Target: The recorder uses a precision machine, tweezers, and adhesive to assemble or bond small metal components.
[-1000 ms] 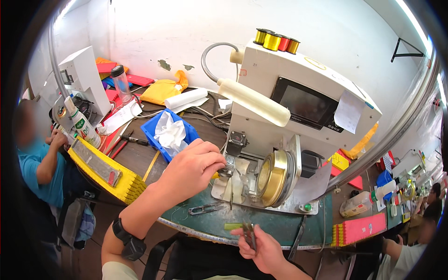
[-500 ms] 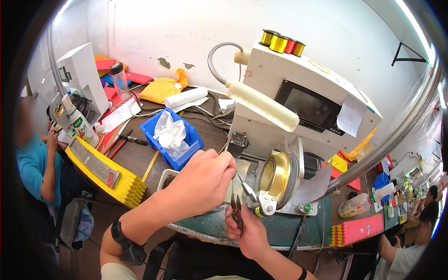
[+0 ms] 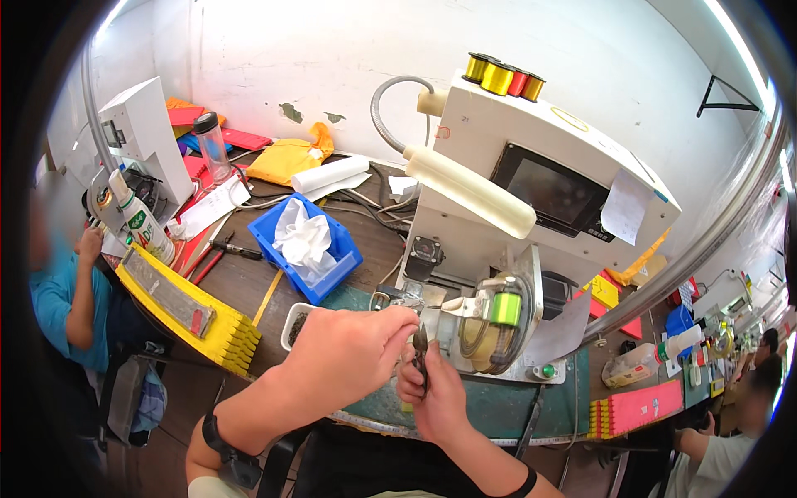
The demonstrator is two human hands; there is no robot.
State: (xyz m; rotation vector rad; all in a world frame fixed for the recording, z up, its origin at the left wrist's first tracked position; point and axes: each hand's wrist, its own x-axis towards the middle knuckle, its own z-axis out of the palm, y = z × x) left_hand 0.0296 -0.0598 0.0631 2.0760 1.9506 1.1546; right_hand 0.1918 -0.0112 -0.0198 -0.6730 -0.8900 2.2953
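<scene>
My right hand (image 3: pixel 437 401) is wrapped round a pair of small dark pliers (image 3: pixel 421 350), jaws pointing up. Right beside the jaws, my left hand (image 3: pixel 349 347) is closed in a pinch; whatever lies between its fingertips is too small to make out. Just beyond both hands stands a white coil-winding machine (image 3: pixel 461 217). Its round winding head (image 3: pixel 490 340) carries a spool of bright green wire (image 3: pixel 506 309). A small white tray (image 3: pixel 294 325) of dark bits sits beyond my left wrist.
A blue bin (image 3: pixel 339 267) with white tissue stands at the left, near a yellow rack (image 3: pixel 187 303). On the machine's top are several wire spools (image 3: pixel 498 78). A bottle (image 3: pixel 635 365) and a pink-and-yellow stack (image 3: pixel 639 410) lie to the right. People sit at both sides.
My left hand has come down and closer to the pliers. The winding head has turned, so the green wire spool now shows at its upper side instead of the gold ring.
</scene>
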